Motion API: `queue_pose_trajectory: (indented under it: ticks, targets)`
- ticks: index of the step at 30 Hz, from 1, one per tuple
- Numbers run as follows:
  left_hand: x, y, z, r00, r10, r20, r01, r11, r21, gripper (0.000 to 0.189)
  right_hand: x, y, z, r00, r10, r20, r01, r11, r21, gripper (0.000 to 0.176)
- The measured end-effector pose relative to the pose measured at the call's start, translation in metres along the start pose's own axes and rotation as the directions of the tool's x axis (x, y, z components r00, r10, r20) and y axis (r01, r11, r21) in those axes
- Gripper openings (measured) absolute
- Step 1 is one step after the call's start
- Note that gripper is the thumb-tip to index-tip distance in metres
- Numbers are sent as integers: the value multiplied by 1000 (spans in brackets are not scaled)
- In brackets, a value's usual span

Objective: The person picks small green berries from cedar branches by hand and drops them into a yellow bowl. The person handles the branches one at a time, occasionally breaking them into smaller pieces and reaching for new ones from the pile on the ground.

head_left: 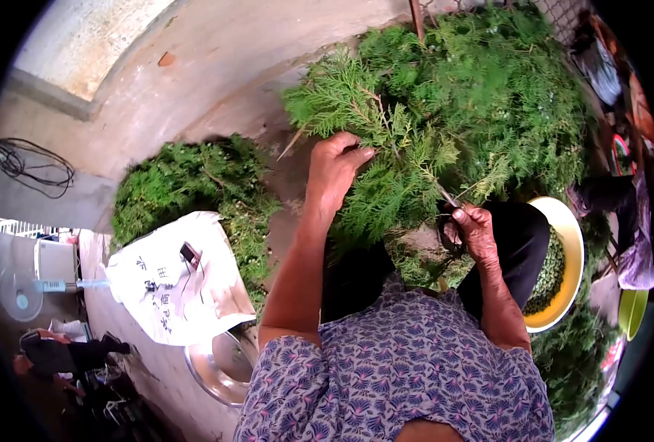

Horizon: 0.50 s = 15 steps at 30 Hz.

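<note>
My left hand point(336, 171) grips a leafy green conifer branch point(386, 158) near its upper part and holds it up in front of me. My right hand point(473, 230) holds a pair of dark-handled scissors point(448, 214), whose blades point up into the lower twigs of that branch. The branch hangs over my dark trousers and my lap.
A big heap of green branches point(489, 88) lies ahead. A smaller heap point(187, 180) lies to the left by a white printed sack point(168, 283). A yellow basin point(562, 265) with green bits sits at my right, a metal bowl point(224, 365) below left. Another person point(632, 221) sits at far right.
</note>
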<state>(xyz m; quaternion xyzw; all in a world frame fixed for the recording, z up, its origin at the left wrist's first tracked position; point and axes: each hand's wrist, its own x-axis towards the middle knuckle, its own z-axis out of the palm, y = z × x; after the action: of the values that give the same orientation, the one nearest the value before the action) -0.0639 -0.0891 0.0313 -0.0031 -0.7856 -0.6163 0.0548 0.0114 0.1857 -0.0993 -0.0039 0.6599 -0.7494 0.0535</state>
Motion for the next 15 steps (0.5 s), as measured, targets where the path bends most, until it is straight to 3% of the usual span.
queue_pose_trajectory:
  ticks: [1,3,5,7,11,13,15]
  targets:
    - [-3,3,-1,964,-259,63,266,947,-179,12,0,2,2,1000,6,6,-6,1000,3,24]
    - [-4,-10,-17,962,-216,165,271,804,-529,10,0,-3,3,999,35,-2,-35,999,20,24]
    - [-5,-11,-19,976,-132,172,213,720,-660,11,0,-10,4,999,18,38,-17,999,-32,22]
    - [-10,-2,-17,969,-216,124,240,674,-699,14,2,-11,6,998,-25,53,30,995,-93,19]
    - [-11,-8,-15,959,-275,66,251,722,-644,17,-2,-32,22,997,79,4,-78,994,-81,22]
    - [-13,-9,-12,978,-182,98,204,780,-591,17,-1,-24,17,997,68,22,-65,993,-103,26]
    - [-16,-2,-2,990,-141,-20,123,918,-377,16,0,-23,15,998,16,64,-9,994,-106,26]
